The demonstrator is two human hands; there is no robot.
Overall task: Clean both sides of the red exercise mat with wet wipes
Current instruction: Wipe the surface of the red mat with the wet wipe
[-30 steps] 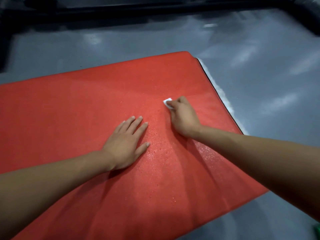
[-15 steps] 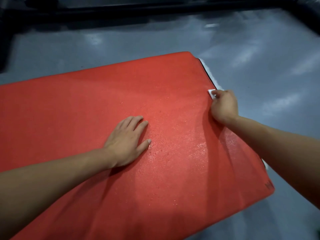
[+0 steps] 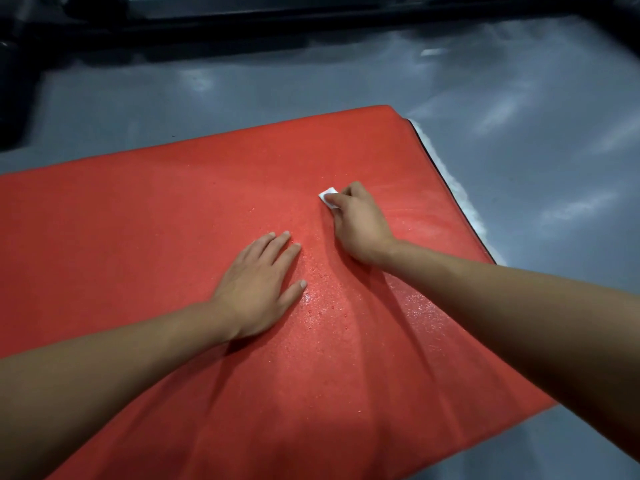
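Note:
The red exercise mat (image 3: 138, 220) lies flat on the floor and fills most of the head view. Water droplets glisten on its surface between and below my hands. My left hand (image 3: 258, 285) rests palm down on the mat with straight fingers. Just right of it and further away, my right hand (image 3: 356, 223) presses a small folded white wet wipe (image 3: 327, 195) onto the mat, fingers curled over it. Only a corner of the wipe shows past my fingertips.
Glossy grey floor (image 3: 519, 116) surrounds the mat. A white fuzzy strip (image 3: 464, 199) runs along the mat's right edge. Dark equipment frames (image 3: 242, 26) cross the back of the view.
My right hand has swept the wipe from the mat's right edge back leftward to the middle, near my left hand. My left hand has stayed put.

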